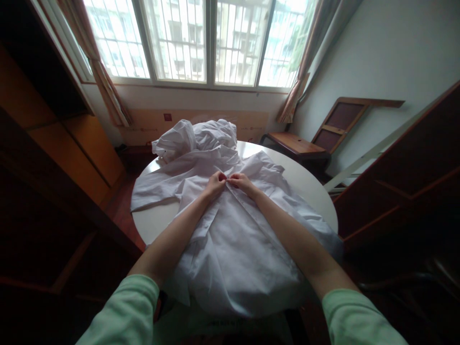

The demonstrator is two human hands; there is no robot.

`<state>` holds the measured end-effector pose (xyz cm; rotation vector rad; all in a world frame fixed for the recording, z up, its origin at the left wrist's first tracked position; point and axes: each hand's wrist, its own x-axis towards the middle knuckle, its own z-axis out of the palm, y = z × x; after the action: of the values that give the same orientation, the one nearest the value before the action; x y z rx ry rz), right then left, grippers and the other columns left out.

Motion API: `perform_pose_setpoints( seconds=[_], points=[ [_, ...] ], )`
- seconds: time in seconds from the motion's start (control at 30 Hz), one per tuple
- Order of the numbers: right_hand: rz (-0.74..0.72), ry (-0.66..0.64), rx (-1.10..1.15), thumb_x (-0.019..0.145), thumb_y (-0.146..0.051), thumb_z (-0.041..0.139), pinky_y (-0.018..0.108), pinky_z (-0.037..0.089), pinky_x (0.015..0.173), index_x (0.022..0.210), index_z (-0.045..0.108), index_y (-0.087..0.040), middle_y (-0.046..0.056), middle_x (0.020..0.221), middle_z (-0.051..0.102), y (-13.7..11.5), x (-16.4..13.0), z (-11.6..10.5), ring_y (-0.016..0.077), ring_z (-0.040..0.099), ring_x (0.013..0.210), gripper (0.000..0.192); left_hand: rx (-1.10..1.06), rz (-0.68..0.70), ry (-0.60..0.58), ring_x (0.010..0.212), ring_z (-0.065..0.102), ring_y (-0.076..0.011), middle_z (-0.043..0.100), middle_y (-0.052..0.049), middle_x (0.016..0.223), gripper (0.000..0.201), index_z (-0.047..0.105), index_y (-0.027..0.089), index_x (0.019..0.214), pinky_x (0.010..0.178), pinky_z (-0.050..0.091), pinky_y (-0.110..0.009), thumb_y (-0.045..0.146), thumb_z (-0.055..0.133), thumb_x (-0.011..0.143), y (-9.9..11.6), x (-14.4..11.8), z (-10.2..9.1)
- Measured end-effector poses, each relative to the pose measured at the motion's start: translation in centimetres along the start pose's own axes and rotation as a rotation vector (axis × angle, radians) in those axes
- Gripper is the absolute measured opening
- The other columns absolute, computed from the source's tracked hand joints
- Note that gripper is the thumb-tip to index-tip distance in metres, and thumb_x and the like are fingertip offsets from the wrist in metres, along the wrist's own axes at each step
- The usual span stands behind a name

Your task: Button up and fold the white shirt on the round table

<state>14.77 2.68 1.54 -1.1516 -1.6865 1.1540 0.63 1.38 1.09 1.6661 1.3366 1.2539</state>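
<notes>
A white button-up shirt (237,249) lies spread over a round white table (316,187), its collar toward the window and its hem hanging over the near edge. Below the collar, my left hand (216,183) pinches one edge of the front opening. My right hand (242,183) meets it fingertip to fingertip, pinching the other front edge. Any button between the fingers is too small to make out. Under the hands the two front edges spread apart toward the hem. One sleeve (154,187) stretches out to the left.
Behind the collar sits a heap of crumpled white clothes (204,136) at the table's far side. A wooden chair (298,143) stands to the right by the wall. Orange-brown cabinets (68,153) are on the left, and a barred window (212,43) with curtains is ahead.
</notes>
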Motion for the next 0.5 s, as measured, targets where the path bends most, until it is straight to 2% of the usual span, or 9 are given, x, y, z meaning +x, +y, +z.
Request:
perform_pose_setpoints(
  seconds=[0.17,0.3,0.5],
  points=[
    [-0.004,-0.007,0.031,0.059,-0.037,0.064,0.022,0.026,0.045,0.059,0.055,-0.016,-0.008,0.044,0.042,-0.27,-0.25,0.02,0.0063,0.035,0.043,0.022,0.105,0.044,0.054,0.069,0.053,-0.0128,0.057,0.0,0.07,0.012,0.055,0.016,0.066,0.072,0.044,-0.026,0.005,0.052,0.062,0.23,-0.12,-0.03],
    [0.015,-0.032,0.08,0.059,-0.037,0.064,0.022,0.024,0.044,0.059,0.054,-0.017,-0.009,0.043,0.04,-0.38,-0.28,0.05,0.006,0.034,0.042,0.022,0.156,0.079,0.054,0.071,0.053,-0.0134,0.056,-0.001,0.069,0.01,0.055,0.015,0.065,0.072,0.043,-0.026,0.005,0.054,0.063,-0.21,-0.06,-0.23],
    [0.05,-0.005,0.234,0.059,-0.033,0.065,0.021,0.023,0.043,0.062,0.053,-0.017,-0.009,0.046,0.039,-0.51,-0.6,-0.4,0.0054,0.032,0.043,0.02,0.082,0.106,0.073,0.066,0.051,-0.0124,0.056,0.0,0.067,0.004,0.056,0.016,0.07,0.066,0.042,-0.025,0.019,0.055,0.07,0.16,-0.08,-0.03]
  ],
)
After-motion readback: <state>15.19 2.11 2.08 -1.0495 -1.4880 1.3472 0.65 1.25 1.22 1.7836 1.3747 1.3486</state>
